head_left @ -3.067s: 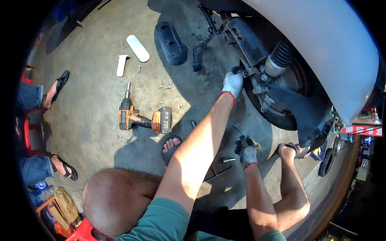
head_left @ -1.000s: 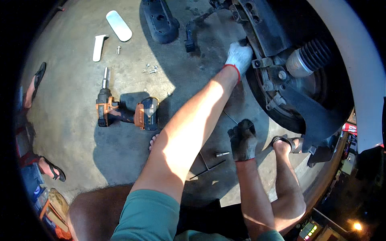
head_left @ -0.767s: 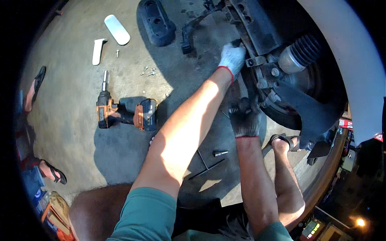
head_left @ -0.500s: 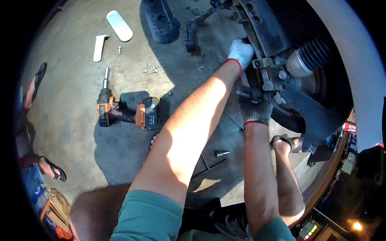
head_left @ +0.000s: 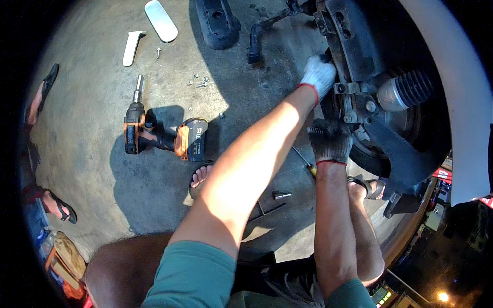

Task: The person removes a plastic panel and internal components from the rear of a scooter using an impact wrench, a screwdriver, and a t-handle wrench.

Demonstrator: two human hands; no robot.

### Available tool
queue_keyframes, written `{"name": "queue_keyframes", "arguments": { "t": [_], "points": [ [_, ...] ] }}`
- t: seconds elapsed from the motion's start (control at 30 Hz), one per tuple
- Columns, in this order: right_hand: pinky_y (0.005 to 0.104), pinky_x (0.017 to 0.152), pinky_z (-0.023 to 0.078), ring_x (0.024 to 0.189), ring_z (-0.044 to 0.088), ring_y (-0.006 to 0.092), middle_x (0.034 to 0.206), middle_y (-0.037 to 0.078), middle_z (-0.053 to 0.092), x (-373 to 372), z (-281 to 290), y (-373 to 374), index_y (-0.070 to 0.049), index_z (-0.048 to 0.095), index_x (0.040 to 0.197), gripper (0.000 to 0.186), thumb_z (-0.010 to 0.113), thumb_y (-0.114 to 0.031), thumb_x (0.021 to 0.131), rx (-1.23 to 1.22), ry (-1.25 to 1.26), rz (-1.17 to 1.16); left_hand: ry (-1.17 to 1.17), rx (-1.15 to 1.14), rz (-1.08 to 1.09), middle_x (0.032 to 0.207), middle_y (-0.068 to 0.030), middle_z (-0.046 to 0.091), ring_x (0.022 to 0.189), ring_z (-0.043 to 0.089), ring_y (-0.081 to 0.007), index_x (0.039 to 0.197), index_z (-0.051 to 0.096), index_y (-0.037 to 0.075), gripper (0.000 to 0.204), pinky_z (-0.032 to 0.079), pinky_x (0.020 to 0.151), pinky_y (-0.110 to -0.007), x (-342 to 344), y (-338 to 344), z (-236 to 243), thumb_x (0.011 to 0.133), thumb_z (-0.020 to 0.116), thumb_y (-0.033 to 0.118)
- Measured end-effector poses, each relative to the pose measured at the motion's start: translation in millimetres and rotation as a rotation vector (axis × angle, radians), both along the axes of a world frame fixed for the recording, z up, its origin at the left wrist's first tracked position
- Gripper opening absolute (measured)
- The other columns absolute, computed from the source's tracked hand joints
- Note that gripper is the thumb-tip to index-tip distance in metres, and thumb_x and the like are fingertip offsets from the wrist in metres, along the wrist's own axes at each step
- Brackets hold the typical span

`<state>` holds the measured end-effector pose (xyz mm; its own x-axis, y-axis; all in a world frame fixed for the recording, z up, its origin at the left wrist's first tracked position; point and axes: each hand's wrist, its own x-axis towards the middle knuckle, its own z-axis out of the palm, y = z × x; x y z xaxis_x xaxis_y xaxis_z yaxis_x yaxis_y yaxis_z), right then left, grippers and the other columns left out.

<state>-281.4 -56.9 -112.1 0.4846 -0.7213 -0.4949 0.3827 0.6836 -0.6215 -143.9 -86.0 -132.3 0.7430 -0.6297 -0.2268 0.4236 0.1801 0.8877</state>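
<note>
1. Our gloved left hand point(head_left: 318, 77) curls at the far left edge of the wheel point(head_left: 367, 160); its grip is hidden, so we cannot tell what it clamps.
2. Our gloved right hand point(head_left: 333, 141), nearer us, is wrapped around a ribbed piece point(head_left: 314, 130) (its end pokes out leftward) beside the wheel.
3. The wheel stands at right, left of a curved white panel point(head_left: 465, 102).
4. On the floor point(head_left: 87, 159), left, lies an orange-and-black power driver point(head_left: 154, 139).

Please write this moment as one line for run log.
left hand: gloved, at wheel, hold hidden | right hand: gloved, at wheel, hold hidden | floor: cordless driver, yellow-handled screwdriver, small bolts
</note>
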Motion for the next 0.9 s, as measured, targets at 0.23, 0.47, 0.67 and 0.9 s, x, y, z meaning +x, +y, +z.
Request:
{"name": "queue_keyframes", "arguments": {
  "t": [0.23, 0.47, 0.67, 0.9],
  "points": [
    [0.0292, 0.054, 0.035, 0.048, 0.039, 0.0097, 0.048, -0.005, 0.035, -8, -15, -7, -0.009, 0.059, 0.099, 0.022, 0.049, -0.027, 0.090, 0.007, -0.073, 0.113, 0.113, -0.017, -0.060, 0.082, -0.0138, 0.066, 0.076, 0.060, -0.0191, 0.091, 0.065, -0.004, 0.020, 0.045, 0.067, -0.036, 8, -8, -5, 0.085, 0.050, 0.008],
    [0.0280, 0.058, 0.038, 0.052, 0.043, 0.0123, 0.054, -0.001, 0.041, -24, -19, -17, -0.009, 0.060, 0.106, 0.024, 0.049, -0.020, 0.087, 0.062, -0.171, 0.178, 0.003, 0.067, 0.022, 0.094, -0.0241, 0.066, 0.088, 0.063, -0.0300, 0.092, 0.062, -0.012, 0.027, 0.047, 0.073, -0.042, 1, -30, -40, 0.083, 0.056, 0.013],
    [0.0291, 0.061, 0.041, 0.060, 0.049, 0.0152, 0.079, 0.003, 0.063, 14, 20, 2, -0.010, 0.060, 0.113, 0.029, 0.049, -0.022, 0.089, 0.042, 0.144, -0.020, 0.165, -0.041, -0.031, 0.089, -0.0111, 0.067, 0.078, 0.061, -0.0191, 0.097, 0.066, -0.003, 0.021, 0.047, 0.067, -0.034, 7, -14, -10, 0.083, 0.057, 0.009],
    [0.0308, 0.060, 0.042, 0.061, 0.050, 0.0158, 0.075, 0.002, 0.058, -3, -5, -14, -0.013, 0.061, 0.107, 0.024, 0.049, -0.025, 0.090, 0.074, -0.034, 0.134, 0.146, 0.045, 0.007, 0.092, -0.0126, 0.067, 0.082, 0.059, -0.0182, 0.099, 0.065, -0.005, 0.022, 0.046, 0.071, -0.034, 8, -12, -17, 0.085, 0.056, 0.010]
  ]
}}
